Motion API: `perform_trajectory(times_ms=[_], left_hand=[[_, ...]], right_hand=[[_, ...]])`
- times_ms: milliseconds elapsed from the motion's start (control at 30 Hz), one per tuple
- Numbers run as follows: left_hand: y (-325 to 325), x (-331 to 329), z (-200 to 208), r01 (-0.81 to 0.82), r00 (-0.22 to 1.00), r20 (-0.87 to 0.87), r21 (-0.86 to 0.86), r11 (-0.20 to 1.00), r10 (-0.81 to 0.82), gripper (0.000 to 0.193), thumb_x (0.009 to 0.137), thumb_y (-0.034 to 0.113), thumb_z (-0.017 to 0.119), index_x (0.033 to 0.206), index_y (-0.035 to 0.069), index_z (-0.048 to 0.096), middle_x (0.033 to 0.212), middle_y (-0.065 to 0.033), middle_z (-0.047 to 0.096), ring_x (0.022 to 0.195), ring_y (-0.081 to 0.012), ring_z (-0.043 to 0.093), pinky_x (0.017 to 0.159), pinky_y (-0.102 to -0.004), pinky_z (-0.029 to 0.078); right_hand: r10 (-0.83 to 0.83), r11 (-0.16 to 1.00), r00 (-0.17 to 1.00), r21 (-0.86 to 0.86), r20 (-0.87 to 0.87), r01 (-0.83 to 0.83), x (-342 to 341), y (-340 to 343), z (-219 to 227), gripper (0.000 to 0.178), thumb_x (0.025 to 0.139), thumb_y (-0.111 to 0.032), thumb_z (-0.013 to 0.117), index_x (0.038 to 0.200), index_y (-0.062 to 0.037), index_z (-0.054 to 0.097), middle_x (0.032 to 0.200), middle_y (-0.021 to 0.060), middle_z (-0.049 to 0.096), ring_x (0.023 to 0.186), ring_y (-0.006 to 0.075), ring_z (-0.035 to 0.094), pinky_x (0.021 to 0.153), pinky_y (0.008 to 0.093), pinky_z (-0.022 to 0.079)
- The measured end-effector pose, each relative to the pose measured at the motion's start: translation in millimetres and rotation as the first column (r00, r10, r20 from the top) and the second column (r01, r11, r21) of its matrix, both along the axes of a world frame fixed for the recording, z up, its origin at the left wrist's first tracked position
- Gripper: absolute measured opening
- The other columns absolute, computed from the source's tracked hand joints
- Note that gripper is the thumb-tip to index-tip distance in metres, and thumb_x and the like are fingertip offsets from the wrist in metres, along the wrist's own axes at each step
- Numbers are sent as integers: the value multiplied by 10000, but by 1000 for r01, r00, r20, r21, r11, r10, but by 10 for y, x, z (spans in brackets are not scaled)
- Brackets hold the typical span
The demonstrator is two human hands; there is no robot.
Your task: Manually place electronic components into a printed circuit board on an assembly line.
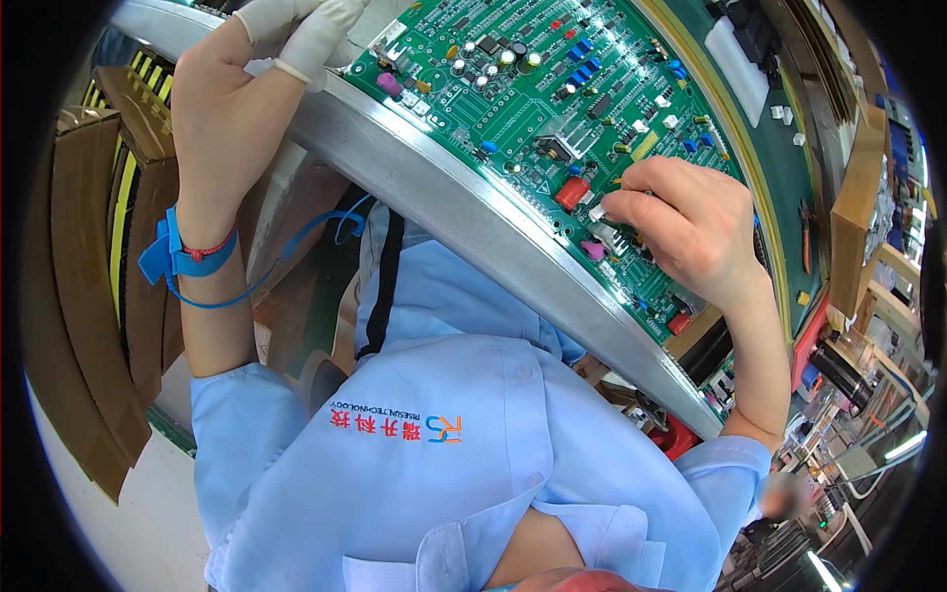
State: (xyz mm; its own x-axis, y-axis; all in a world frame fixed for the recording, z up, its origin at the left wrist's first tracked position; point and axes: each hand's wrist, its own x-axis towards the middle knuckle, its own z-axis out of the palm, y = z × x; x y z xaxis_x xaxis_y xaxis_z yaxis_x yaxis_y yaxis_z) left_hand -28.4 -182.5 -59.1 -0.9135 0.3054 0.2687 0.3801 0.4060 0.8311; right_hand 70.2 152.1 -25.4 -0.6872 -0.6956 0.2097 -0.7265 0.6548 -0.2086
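Observation:
A large green circuit board (pixel 503 118), crowded with small components, lies along the metal rail in front of me. My right hand (pixel 691 222) is over its right part, thumb and finger pinched on a small white connector (pixel 597 212) at the board's surface. Close by stand a red block-shaped component (pixel 571 192) and a purple disc component (pixel 593 250). My left hand (pixel 242 109) is at the board's upper left corner, with white finger cots (pixel 314 44) on its fingers. Those fingers are bent together; what they hold, if anything, cannot be made out. A blue wrist strap (pixel 202 259) circles that wrist.
The silver metal rail (pixel 414 158) runs between my body and the board. Cardboard boxes (pixel 84 266) stand at the left. Beyond the board, a green bench surface (pixel 779 168) carries loose white parts (pixel 781 113) and orange-handled pliers (pixel 806 237). The strap's blue cord (pixel 296 242) hangs near the rail.

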Motion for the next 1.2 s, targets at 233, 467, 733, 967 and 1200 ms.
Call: perform_trajectory(times_ms=[233,467,733,967,1200], left_hand=[[-77,-47,-74,20,998,-56,-82,996,-25,244,959,157,641,1153,30,719,1035,-29,730,860,-63,613,738,-197,479],[-35,-23,17,31,999,-31,-37,999,-33,239,958,147,639,1148,28,721,1047,-35,729,869,-64,615,751,-200,483],[21,-116,-83,31,998,-61,-41,999,-34,245,950,131,644,1150,7,714,1072,-46,729,911,-71,616,799,-208,483],[13,-130,-64,23,995,-98,-86,996,-32,240,950,125,640,1142,3,716,1074,-44,728,948,-72,617,866,-217,471],[44,-146,54,-96,995,-29,-4,995,96,221,948,113,638,1118,-7,713,1043,-57,725,877,-101,658,766,-233,517]], right_hand=[[85,996,996,24,-1,-85,-43,-4,-31,117,649,-123,660,756,-95,619,794,4,569,647,157,587,509,287,471],[86,996,996,13,-14,-86,-71,-18,-45,121,655,-123,654,749,-106,581,769,2,528,659,150,578,513,289,460],[133,990,991,42,-23,-132,-45,7,-56,130,661,-138,660,738,-111,559,748,1,499,657,145,565,506,292,445],[84,996,995,10,-60,-83,-8,-17,-41,114,675,-133,658,743,-114,568,752,2,511,645,151,565,506,291,449],[-180,958,980,-240,-83,156,-169,440,45,129,727,-38,708,817,-90,630,762,36,605,657,199,629,548,315,498]])
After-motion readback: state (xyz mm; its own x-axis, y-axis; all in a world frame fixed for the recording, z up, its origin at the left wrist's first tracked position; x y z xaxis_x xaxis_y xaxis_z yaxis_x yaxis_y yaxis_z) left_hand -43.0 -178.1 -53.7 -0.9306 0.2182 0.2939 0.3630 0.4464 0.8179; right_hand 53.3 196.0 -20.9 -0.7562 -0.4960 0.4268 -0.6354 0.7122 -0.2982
